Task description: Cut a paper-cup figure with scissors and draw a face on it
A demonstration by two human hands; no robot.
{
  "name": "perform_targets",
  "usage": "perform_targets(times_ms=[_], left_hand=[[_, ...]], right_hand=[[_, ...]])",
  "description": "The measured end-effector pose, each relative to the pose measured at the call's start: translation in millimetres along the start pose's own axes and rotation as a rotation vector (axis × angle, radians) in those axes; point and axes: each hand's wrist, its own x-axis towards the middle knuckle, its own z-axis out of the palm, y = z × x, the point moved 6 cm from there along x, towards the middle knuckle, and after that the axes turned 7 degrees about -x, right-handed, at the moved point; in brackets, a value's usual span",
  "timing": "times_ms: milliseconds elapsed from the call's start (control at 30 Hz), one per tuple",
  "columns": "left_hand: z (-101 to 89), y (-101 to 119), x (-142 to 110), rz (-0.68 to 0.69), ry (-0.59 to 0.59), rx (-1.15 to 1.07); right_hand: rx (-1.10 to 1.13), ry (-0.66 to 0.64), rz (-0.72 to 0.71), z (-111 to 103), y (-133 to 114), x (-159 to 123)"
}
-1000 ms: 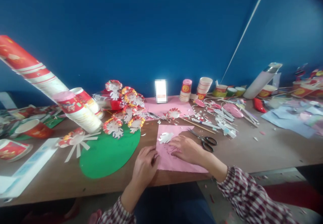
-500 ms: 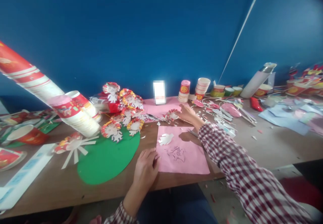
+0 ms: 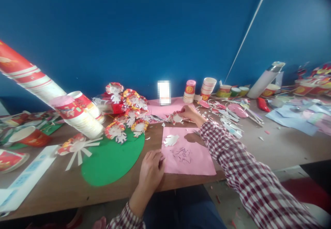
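Note:
My right hand point(image 3: 190, 113) reaches across the table, its fingers pinched at the edge of a small paper-cup craft point(image 3: 176, 117) with a pale round middle and a red-and-yellow fringe. Curled fingers and thumb on my left hand point(image 3: 152, 168) rest at the left edge of a pink sheet point(image 3: 199, 163); whatever lies between them is hidden. Dark scribbled lines mark that sheet, and a white paper cutout point(image 3: 171, 140) lies on its upper left. To the left, several similar fringed crafts point(image 3: 116, 131) cluster around a green oval sheet point(image 3: 113, 167).
Stacked paper cups point(image 3: 80, 118) lean at the left, near a long cup stack point(image 3: 33, 74). More cup stacks point(image 3: 207, 87) stand by the blue wall point(image 3: 165, 32). White paper scraps point(image 3: 230, 117) litter the table on the right, before a tilted white bottle point(image 3: 265, 81).
My right hand has shifted slightly left, its fingers now closer in on the fringed paper-cup craft. My left hand stays beside the pink sheet. The view has moved a little.

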Motion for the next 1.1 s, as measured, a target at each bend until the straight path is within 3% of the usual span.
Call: perform_targets(times_ms=[333,467,567,667,833,967,1033,1100], left_hand=[[-0.5,2,1,0.015,0.004,0.002],[-6.8,2,0,-0.002,0.060,0.006],[-14.3,0,-2,-0.048,0.136,-0.072],[-15.9,-5,-5,-0.232,0.214,-0.332],[4.8,-1,-11,-0.593,0.271,-1.051],[6.4,-2,-24,-0.835,0.401,-1.253],[2.3,-5,-30,-0.899,0.400,-1.274],[-5.7,-10,-37,-0.924,0.417,-1.255]], right_hand=[[0.341,0.165,0.016,-13,-5,-17],[0.585,0.184,0.053,-14,-7,-46],[0.773,0.121,0.049,-5,-18,-80],[0.905,0.058,0.033,12,-34,-121],[1.235,-0.103,-0.009,53,-66,-177],[1.126,-0.225,-0.122,64,-76,-192],[1.002,-0.333,-0.298,60,-78,-193],[0.788,-0.358,-0.491,49,-74,-191]])
